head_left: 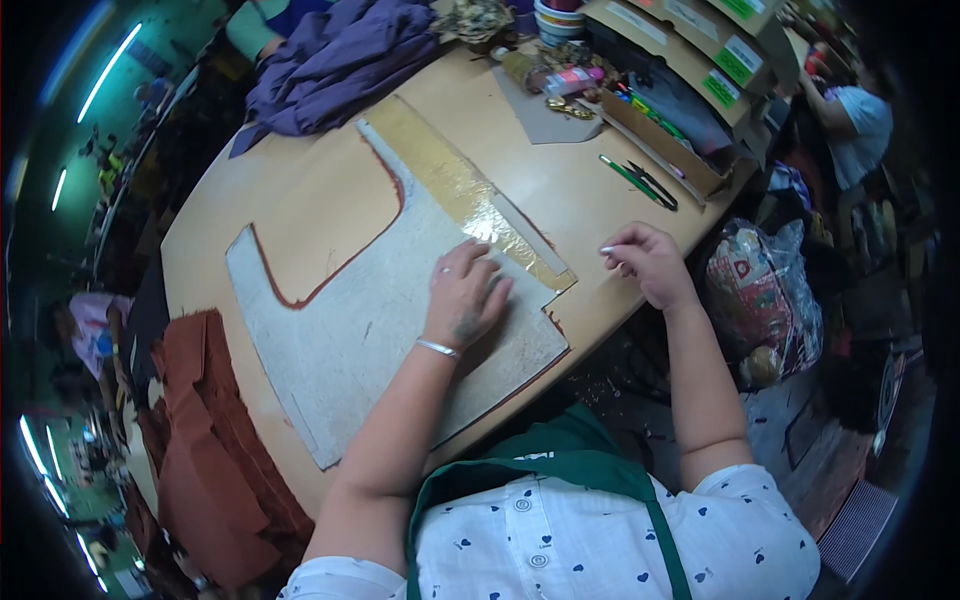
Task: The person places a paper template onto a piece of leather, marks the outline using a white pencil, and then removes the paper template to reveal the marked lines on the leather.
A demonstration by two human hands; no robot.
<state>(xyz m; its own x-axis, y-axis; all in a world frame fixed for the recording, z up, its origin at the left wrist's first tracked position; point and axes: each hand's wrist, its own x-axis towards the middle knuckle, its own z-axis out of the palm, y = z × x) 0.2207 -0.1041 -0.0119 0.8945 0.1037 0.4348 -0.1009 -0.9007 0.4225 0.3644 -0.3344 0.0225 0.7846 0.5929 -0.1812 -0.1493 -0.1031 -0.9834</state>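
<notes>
Pattern held flat for marking
Left hand (465, 300), fingers spread, presses the grey pattern piece (350, 340) at table centre; right hand (648, 262), loosely curled and empty, rests right of it. Next, judged: align the gold strip (470, 195).

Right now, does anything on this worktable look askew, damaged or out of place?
Nothing looks damaged or spilled. The grey pattern piece lies flat under the left hand, rust fabric edging showing along its curve. The right hand pinches something small beside the gold strip.
</notes>
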